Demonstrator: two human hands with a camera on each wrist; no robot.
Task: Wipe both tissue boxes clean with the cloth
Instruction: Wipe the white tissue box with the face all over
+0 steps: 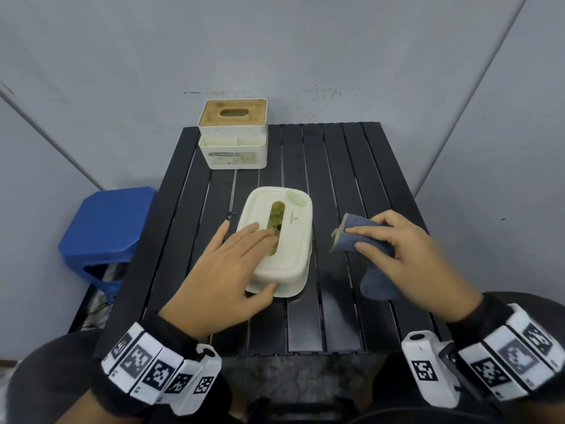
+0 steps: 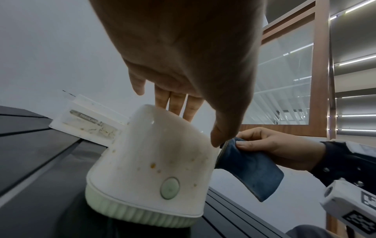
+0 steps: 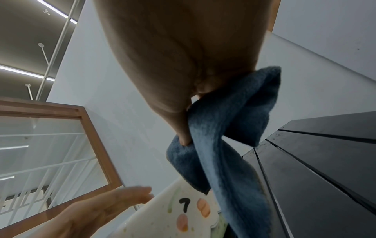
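Cloth [image 1: 363,240] in right hand [image 1: 406,252]

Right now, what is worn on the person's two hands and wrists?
Both hands are bare, with no gloves. The left hand and the right hand each come out of a black sleeve. Around each wrist is a band of white blocks printed with black square code markers. A small white camera box, also bearing a marker, sits on the inner side of each wrist.

a black slatted table [image 1: 360,166] carries a rounded cream tissue box [image 1: 293,240] and a wooden-lidded tissue box [image 1: 234,139].
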